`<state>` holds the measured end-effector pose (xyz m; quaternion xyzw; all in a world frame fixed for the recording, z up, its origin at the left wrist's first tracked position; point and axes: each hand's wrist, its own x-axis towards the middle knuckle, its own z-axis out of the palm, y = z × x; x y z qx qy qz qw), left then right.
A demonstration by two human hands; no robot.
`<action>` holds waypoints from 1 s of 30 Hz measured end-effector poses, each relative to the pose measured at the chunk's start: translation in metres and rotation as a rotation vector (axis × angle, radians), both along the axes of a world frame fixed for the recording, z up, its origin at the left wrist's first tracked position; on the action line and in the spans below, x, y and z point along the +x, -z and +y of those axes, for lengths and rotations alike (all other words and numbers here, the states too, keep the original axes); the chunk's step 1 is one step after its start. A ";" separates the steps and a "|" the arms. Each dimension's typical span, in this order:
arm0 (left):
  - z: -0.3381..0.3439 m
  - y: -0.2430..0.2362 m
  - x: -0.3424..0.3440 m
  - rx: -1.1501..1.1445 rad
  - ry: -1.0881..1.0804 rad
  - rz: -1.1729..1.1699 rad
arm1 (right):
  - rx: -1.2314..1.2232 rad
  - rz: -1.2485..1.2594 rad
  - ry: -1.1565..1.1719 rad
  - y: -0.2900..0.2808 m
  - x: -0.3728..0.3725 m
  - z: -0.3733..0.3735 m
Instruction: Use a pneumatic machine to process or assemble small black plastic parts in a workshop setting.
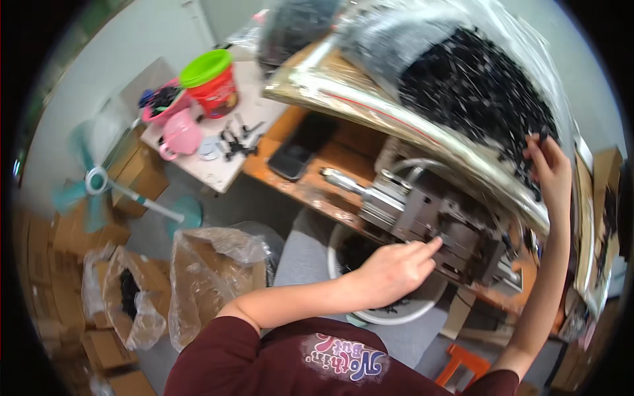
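Note:
My left hand (399,269) reaches to the front of a small metal bench machine (422,214). Its fingers are pressed together, with the tips against the dark fixture (457,232); whatever they pinch is too small to make out. At the right, my raised right hand (551,166) is at the edge of a heap of small black parts (477,86) in a clear plastic bag. A small black part (543,134) shows between its thumb and fingers. Below my left forearm and the machine stands a white bucket (386,315) with black pieces inside.
A phone (304,146) lies on the wooden bench. Left of it, a pale table (201,173) carries a red tub with a green rim (210,82) and a pink jug (179,134). A fan (96,180), plastic-lined cartons (214,280) and an orange stool (462,364) stand around.

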<state>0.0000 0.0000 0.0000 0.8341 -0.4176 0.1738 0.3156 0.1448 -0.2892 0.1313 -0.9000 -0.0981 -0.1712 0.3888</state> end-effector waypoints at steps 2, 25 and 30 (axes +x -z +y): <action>0.019 -0.009 -0.010 0.084 -0.014 0.027 | 0.287 0.057 0.014 -0.003 -0.025 0.030; -0.029 -0.031 0.014 -0.280 0.089 0.178 | 0.862 0.382 -0.042 0.066 -0.147 0.070; -0.021 -0.034 0.010 -0.319 0.190 0.114 | 0.877 0.457 -0.088 0.066 -0.155 0.077</action>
